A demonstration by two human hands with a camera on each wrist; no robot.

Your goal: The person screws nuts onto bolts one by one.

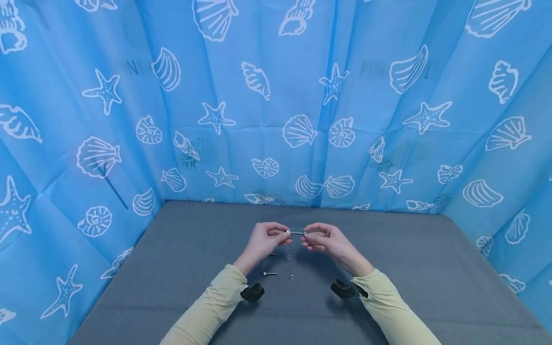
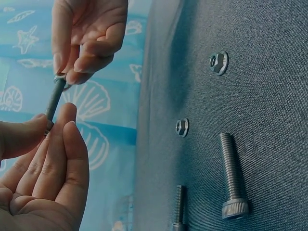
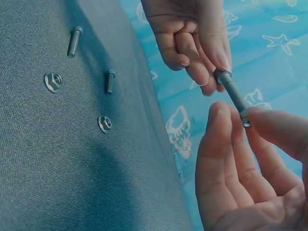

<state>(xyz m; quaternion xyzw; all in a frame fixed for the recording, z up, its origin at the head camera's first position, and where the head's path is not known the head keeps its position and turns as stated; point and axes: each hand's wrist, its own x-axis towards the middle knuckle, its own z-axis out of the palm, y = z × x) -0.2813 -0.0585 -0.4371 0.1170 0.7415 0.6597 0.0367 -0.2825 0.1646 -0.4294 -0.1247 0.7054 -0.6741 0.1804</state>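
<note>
Between the two hands a socket head bolt (image 1: 296,233) is held level above the table. At its head end, my left hand (image 1: 268,239) pinches it with thumb and fingers. Thumb and index finger of my right hand (image 1: 331,241) grip a flange nut (image 3: 245,114) at the threaded tip, partly covered by the fingertips. Bare thread of the bolt (image 3: 234,92) shows between the hands in the right wrist view. How far the nut is on the thread cannot be told.
On the grey cloth-covered table (image 1: 181,268) below lie two more bolts, a nearer one (image 2: 231,173) and a farther one (image 2: 180,204). Two flange nuts, one nearer (image 2: 219,63) and one farther (image 2: 182,127), lie right of them. A blue shell-print curtain (image 1: 276,105) surrounds the back and sides.
</note>
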